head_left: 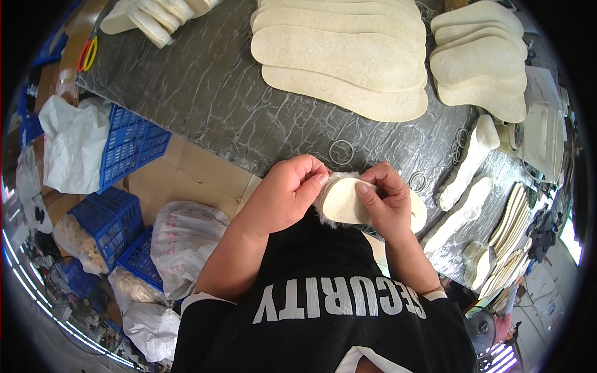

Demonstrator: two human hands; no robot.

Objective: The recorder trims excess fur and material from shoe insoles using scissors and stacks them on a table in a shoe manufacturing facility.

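In front of my body, over the table's near edge, I hold a small cream insole (343, 205) with fluffy fleece along its left end. My right hand (392, 202) grips it, thumb lying across its flat face. The fingers of my left hand (287, 194) pinch the fleecy edge at its left end. A pale ring-shaped band (341, 152) lies on the table just beyond my hands, and another band (418, 181) is to the right of them. What the fingertips do behind the insole is hidden.
Overlapping stacks of large insoles (339, 59) and smaller insoles (479, 62) lie on the dark table (199, 93). Fleecy bundles (469, 161) are at the right. Scissors (89, 55) rest at the far left corner. Blue crates (134, 140) and white sacks (186, 242) stand on the left floor.
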